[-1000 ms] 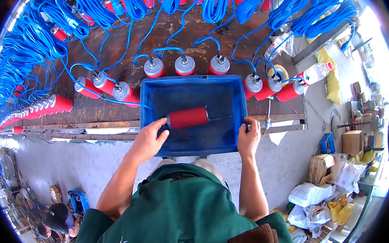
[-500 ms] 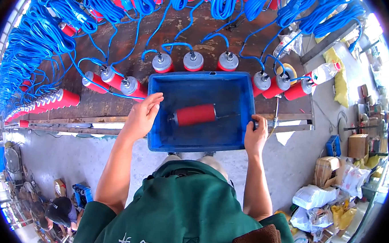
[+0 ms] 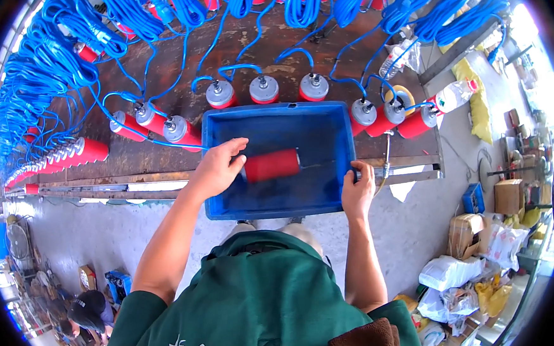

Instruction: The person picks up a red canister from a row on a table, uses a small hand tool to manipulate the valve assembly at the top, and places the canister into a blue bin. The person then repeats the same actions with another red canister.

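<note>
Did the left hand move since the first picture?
Yes. Against the blue tub, the left hand has moved forward, toward the tub's far side.

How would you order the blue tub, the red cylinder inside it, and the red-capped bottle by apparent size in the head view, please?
1. Blue tub, largest
2. Red cylinder
3. Red-capped bottle, smallest

we are in a workshop: a worn wooden bench (image 3: 135,161) fills the upper half of the frame, crowded with rows of matching red cylinders (image 3: 266,91) and bundled blue cables (image 3: 113,4). at right we see cardboard boxes (image 3: 464,238) and plastic bags (image 3: 451,272) heaped; at lower left, a fan (image 3: 18,239) and another person (image 3: 88,310).
</note>
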Motion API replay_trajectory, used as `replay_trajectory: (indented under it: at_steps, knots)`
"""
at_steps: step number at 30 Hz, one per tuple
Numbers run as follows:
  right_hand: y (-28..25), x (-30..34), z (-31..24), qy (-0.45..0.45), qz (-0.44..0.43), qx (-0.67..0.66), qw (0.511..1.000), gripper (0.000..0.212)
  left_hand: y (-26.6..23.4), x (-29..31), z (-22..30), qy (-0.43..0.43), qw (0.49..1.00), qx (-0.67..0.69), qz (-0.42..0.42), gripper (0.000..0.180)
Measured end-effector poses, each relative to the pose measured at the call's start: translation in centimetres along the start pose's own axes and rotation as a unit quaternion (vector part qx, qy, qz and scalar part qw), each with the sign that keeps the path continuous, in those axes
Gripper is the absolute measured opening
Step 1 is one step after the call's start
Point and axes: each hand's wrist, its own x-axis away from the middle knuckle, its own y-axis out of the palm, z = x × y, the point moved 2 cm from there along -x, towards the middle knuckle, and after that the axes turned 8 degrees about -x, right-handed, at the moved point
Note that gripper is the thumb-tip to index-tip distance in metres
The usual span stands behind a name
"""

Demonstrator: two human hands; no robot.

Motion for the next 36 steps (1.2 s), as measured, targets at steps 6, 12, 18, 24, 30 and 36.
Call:
replay_trajectory:
  at_steps: [6, 12, 18, 24, 30, 36]
  knots:
    - [0.0, -0.1, -0.1, -0.007, 0.001, -0.007, 1.0, 0.022, 5.2, -3.0, 0.3, 0.122, 0.967, -0.21, -0.071, 0.062]
    - [-0.1, 0.0, 0.1, -0.01, 0.007, -0.008, 1.0, 0.024, 8.7, -5.5, 0.3, 0.128, 0.919, -0.341, -0.15, 0.083]
    - [0.0, 0.1, -0.2, -0.031, 0.013, 0.004, 0.999, 0.024, 10.5, -6.4, -1.2, 0.11, 0.907, -0.378, -0.151, 0.106]
    - [0.0, 0.1, -0.1, -0.049, 0.031, -0.004, 0.998, 0.023, 10.5, -6.7, 0.2, 0.08, 0.894, -0.409, -0.163, 0.107]
    - [0.0, 0.1, -0.5, -0.038, 0.025, -0.001, 0.999, 0.022, 7.2, -5.9, 4.1, 0.098, 0.873, -0.442, -0.178, 0.108]
    - [0.0, 0.3, -0.4, -0.053, 0.045, 0.0, 0.998, 0.022, 2.4, -4.2, 9.5, 0.202, 0.753, -0.598, -0.188, 0.099]
